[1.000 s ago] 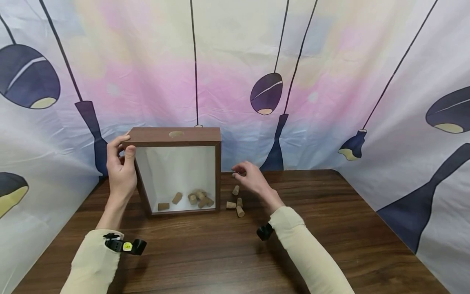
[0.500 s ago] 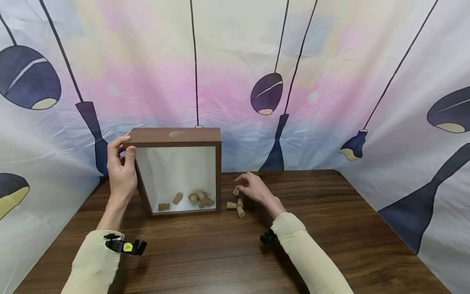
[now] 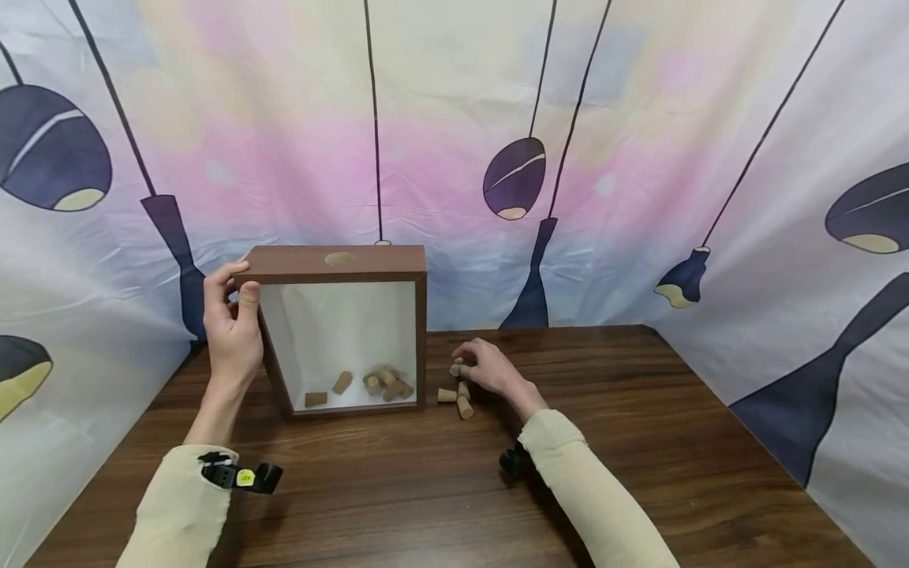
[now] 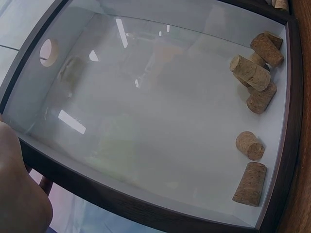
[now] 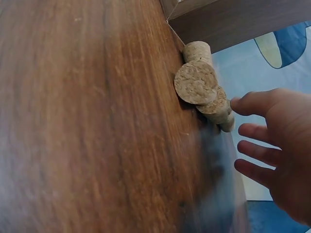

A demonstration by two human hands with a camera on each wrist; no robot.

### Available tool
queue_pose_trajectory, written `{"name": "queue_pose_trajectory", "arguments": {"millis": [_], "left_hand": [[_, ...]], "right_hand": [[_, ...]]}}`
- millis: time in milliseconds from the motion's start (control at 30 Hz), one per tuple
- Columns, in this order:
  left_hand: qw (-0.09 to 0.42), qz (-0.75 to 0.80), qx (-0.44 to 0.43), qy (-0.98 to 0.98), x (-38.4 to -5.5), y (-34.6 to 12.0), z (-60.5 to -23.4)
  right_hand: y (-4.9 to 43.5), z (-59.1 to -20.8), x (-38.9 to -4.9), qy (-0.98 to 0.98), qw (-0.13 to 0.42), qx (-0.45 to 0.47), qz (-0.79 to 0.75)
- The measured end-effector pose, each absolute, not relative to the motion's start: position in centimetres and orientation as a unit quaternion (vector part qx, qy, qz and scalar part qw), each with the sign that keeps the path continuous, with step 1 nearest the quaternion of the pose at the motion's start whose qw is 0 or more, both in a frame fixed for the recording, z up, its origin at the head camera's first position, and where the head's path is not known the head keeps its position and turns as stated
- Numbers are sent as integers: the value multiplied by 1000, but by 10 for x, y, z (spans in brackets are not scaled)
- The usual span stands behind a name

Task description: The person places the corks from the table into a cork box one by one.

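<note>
A brown-framed display box (image 3: 420, 339) with a clear front stands upright on the table, a round hole in its top. My left hand (image 3: 233, 335) holds its upper left corner, thumb at the front edge and fingers behind. Several corks (image 4: 250, 73) lie along the bottom inside, most heaped at the right end in the head view. Right of the box, my right hand (image 3: 490, 368) pinches a small cork (image 3: 455, 368) close over the tabletop. In the right wrist view the thumb (image 5: 248, 103) is at the farthest cork while other fingers are spread. Three more corks (image 3: 447, 395) lie just nearer.
The dark wood table (image 3: 398, 481) runs back to a patterned curtain (image 3: 454, 158) hanging close behind and along both sides. The box's right side stands near the loose corks. A black camera is strapped to each wrist.
My right hand has come down and slightly right onto the rearmost loose cork, its fingertips closing around it. The left hand and the box have stayed put.
</note>
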State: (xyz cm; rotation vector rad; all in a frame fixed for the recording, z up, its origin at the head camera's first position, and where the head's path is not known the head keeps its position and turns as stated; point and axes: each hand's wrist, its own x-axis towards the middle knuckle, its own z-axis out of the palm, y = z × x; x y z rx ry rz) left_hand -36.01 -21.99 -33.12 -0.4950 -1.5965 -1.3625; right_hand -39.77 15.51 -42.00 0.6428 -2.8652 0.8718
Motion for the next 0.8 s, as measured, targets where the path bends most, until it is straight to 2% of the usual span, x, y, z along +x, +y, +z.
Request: {"name": "queue_pose_trajectory", "arguments": {"millis": [467, 800], "left_hand": [[468, -561, -205, -652, -360, -219, -332], [473, -560, -202, -650, -361, -220, -331]], "right_hand": [[153, -425, -399, -942, 43, 194, 271], [156, -405, -394, -925, 93, 194, 315]]}}
